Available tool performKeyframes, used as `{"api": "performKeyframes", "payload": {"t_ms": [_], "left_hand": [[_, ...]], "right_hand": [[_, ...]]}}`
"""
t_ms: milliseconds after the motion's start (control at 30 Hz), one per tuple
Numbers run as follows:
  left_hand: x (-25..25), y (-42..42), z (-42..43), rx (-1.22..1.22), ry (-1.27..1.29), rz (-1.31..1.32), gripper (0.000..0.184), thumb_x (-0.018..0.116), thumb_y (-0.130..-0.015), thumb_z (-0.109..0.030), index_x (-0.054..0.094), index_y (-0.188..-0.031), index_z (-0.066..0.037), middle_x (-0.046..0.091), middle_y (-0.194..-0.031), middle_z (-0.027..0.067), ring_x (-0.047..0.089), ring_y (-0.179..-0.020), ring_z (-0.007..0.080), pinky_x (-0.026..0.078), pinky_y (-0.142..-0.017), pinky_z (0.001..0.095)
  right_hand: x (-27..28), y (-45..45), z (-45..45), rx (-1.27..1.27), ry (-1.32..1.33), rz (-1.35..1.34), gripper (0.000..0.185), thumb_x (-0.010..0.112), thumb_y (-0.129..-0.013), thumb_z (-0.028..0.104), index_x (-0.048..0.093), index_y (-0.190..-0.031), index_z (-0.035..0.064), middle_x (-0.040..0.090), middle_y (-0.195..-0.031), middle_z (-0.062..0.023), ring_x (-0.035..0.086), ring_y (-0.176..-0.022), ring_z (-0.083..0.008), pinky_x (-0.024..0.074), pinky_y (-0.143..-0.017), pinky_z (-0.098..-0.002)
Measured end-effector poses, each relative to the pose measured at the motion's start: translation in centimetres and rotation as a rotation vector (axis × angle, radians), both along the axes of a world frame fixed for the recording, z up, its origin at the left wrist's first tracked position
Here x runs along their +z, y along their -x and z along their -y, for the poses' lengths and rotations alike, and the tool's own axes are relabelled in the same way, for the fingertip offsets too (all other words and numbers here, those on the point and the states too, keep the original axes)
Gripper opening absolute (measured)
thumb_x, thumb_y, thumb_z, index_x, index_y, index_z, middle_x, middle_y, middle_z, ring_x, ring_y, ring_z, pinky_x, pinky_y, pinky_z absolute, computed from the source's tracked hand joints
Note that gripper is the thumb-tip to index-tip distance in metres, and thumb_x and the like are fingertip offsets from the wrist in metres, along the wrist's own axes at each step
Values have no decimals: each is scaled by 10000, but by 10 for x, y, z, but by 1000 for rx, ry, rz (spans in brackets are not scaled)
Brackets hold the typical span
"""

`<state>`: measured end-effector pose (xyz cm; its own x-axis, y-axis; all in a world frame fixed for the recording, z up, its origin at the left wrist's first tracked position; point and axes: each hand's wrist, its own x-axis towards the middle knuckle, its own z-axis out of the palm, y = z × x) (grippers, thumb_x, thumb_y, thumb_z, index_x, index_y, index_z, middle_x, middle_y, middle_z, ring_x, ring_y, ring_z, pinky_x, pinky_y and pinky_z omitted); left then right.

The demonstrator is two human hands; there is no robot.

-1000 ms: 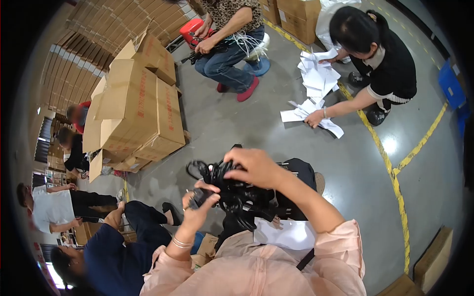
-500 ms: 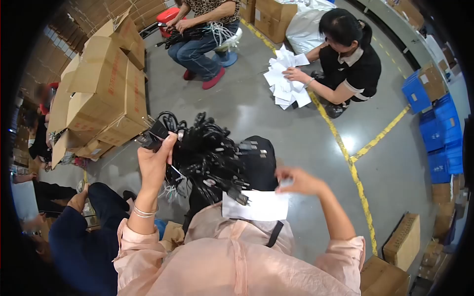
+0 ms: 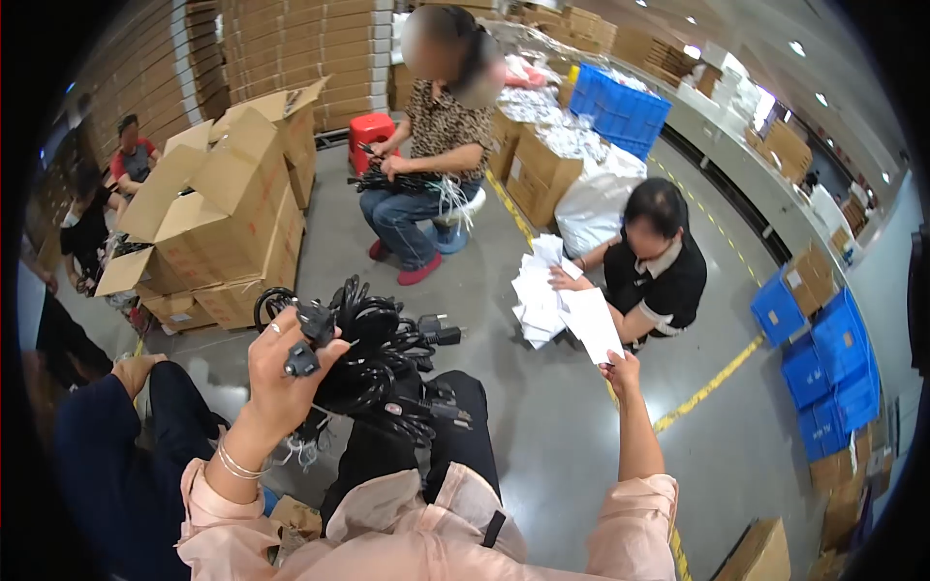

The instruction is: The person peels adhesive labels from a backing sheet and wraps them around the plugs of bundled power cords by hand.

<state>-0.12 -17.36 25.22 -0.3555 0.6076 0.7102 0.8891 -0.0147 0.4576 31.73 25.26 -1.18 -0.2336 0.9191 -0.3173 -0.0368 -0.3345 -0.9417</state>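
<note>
My left hand [image 3: 281, 368] is closed on the plug end of a black power cable, with a plug [image 3: 302, 359] showing at its fingers. Right beside it, a large bundle of coiled black cables [image 3: 373, 358] with several pronged plugs lies over my lap. My right hand [image 3: 620, 370] is stretched forward and pinches the lower corner of a white sheet [image 3: 589, 324]. The sheet's far end reaches a pile of white papers [image 3: 539, 295] that a crouching person in black [image 3: 668, 281] holds.
A seated person [image 3: 436, 126] holds black cables near a red stool [image 3: 370, 136]. Large cartons [image 3: 223, 232] stand at the left, blue crates [image 3: 814, 363] at the right. A person in dark blue [image 3: 107, 436] sits close at my left.
The view has tilted up. My right hand went from the cables out to the crouching person and now holds the white sheet, which lay on my lap before. My left hand still grips cable.
</note>
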Motion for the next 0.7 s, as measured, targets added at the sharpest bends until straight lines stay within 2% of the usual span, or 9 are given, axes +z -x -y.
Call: {"api": "performKeyframes", "payload": {"t_ms": [100, 200, 333, 400, 467, 500, 567, 667, 700], "left_hand": [[14, -6, 1, 61, 29, -61, 228, 764, -705, -82, 549, -680, -9, 581, -675, 127, 574, -608, 291, 447, -543, 349], [3, -13, 1, 168, 174, -36, 268, 749, -751, -140, 528, -652, -26, 582, -631, 117, 570, -523, 276, 435, -478, 348], [-35, -22, 0, 103, 302, 611, 155, 634, -870, -147, 584, -825, -7, 636, -663, 64, 587, -492, 141, 466, -468, 269], [-59, -19, -2, 89, 307, 694, 193, 609, -889, -185, 592, -831, -2, 634, -662, 67, 581, -490, 144, 458, -476, 274], [-74, -9, -8, 131, 464, 764, 262, 571, -913, -250, 597, -833, -1, 627, -657, 78, 565, -483, 139, 446, -483, 280], [-83, -4, -10, 111, 446, 793, 337, 548, -919, -324, 598, -819, -6, 606, -629, 86, 557, -496, 148, 438, -501, 293], [-91, 10, -12, 69, 498, 807, 364, 566, -903, -358, 604, -865, 2, 605, -635, 91, 581, -572, 162, 449, -559, 305], [-119, 28, -10, -64, 422, 732, 393, 583, -885, -327, 539, -961, 57, 616, -718, 195, 604, -682, 352, 472, -655, 387], [-128, 33, -9, -92, 439, 654, 367, 592, -884, -297, 542, -981, 54, 623, -782, 184, 620, -755, 325, 477, -691, 372]], "right_hand": [[-44, 9, -53, 69, -57, -111, 173, 559, -832, 15, 532, -991, -49, 615, -837, -136, 595, -595, -219, 470, -451, -295], [-50, 27, -72, 50, -11, -20, 150, 521, -866, 27, 520, -992, -55, 609, -767, -137, 587, -537, -203, 448, -407, -278], [-54, 44, -86, 14, 44, 23, 154, 511, -882, 58, 518, -995, -47, 602, -734, -111, 590, -533, -181, 464, -411, -266], [-59, 48, -92, -7, 47, 52, 161, 512, -871, 56, 517, -995, -46, 602, -734, -109, 589, -527, -182, 468, -411, -268], [-69, 50, -101, -10, 21, 20, 165, 510, -857, 54, 515, -990, -45, 600, -731, -108, 590, -525, -184, 471, -409, -271], [-68, 53, -103, -30, 36, 36, 164, 504, -850, 46, 515, -986, -45, 597, -729, -107, 588, -522, -186, 468, -405, -271], [-68, 60, -103, -35, 71, 9, 172, 495, -838, 32, 511, -990, -47, 595, -725, -110, 585, -518, -191, 461, -397, -268], [-78, 60, -111, -68, 88, -24, 191, 474, -824, 6, 499, -1002, -56, 598, -723, -121, 577, -506, -195, 454, -394, -266], [-85, 57, -119, -56, 107, 15, 225, 506, -841, 22, 501, -1051, -57, 603, -784, -117, 590, -559, -191, 466, -429, -266]]}}
